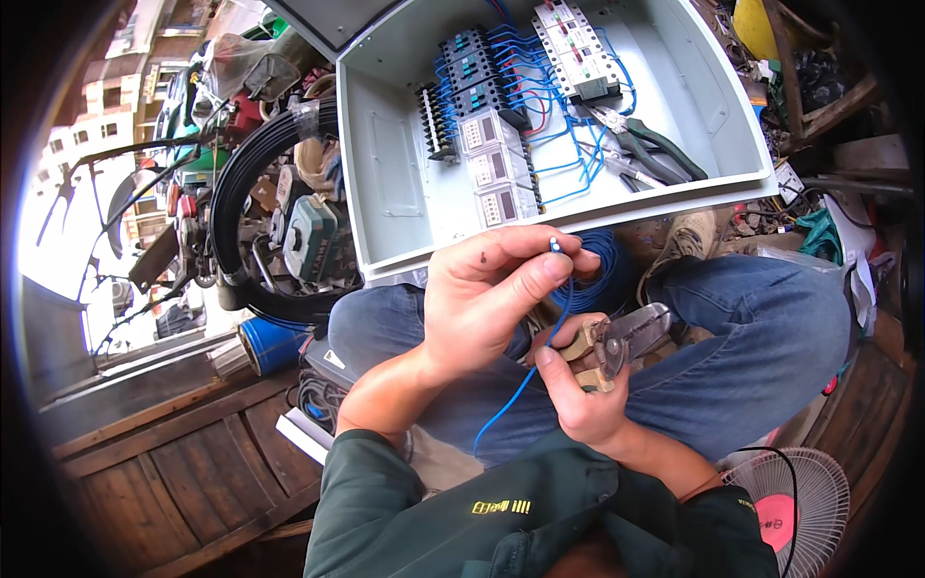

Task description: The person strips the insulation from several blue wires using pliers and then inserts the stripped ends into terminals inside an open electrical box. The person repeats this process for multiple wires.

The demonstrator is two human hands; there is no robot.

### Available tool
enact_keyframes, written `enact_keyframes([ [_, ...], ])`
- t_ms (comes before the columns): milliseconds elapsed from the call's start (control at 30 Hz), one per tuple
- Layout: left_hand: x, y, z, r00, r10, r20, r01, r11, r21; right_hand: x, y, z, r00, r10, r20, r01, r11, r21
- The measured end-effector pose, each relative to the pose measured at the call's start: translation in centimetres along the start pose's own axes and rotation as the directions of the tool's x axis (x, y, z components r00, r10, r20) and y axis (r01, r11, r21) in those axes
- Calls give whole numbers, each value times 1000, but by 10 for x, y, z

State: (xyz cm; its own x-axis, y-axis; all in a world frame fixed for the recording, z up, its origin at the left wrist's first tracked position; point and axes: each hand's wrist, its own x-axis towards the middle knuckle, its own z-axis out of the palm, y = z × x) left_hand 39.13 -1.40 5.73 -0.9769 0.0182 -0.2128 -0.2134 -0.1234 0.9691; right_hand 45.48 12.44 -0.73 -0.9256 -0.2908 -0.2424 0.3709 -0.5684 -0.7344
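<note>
My left hand (472, 303) pinches the end of a blue wire (511, 405) between thumb and fingers, and a small pale tip shows at the top of it. From there the wire runs down past my right hand (588, 409) toward my lap. That right hand is closed round the handles of wire-stripping pliers (638, 332), whose flat metal jaws point up and right. Its thumb lies against the wire. Just beyond both hands stands a grey electrical cabinet (385, 188). Behind my fingers lies a coil of blue wire (605, 270), partly hidden.
Inside the cabinet are black contactors (469, 72), clear-covered relays (496, 169), white breakers (576, 48), blue wiring and green-handled pliers (665, 149). A black hose coil (226, 193) and blue bucket (273, 345) stand left. A fan (814, 491) is at lower right.
</note>
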Motion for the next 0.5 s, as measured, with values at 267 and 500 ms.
enact_keyframes([
  [267,5,-2,-6,997,-67,-29,58,970,-236,9,10,-2,951,-304,53,307,919,-248],
  [500,11,8,-29,952,-268,151,302,907,-293,17,8,-18,911,-379,162,413,834,-366],
])
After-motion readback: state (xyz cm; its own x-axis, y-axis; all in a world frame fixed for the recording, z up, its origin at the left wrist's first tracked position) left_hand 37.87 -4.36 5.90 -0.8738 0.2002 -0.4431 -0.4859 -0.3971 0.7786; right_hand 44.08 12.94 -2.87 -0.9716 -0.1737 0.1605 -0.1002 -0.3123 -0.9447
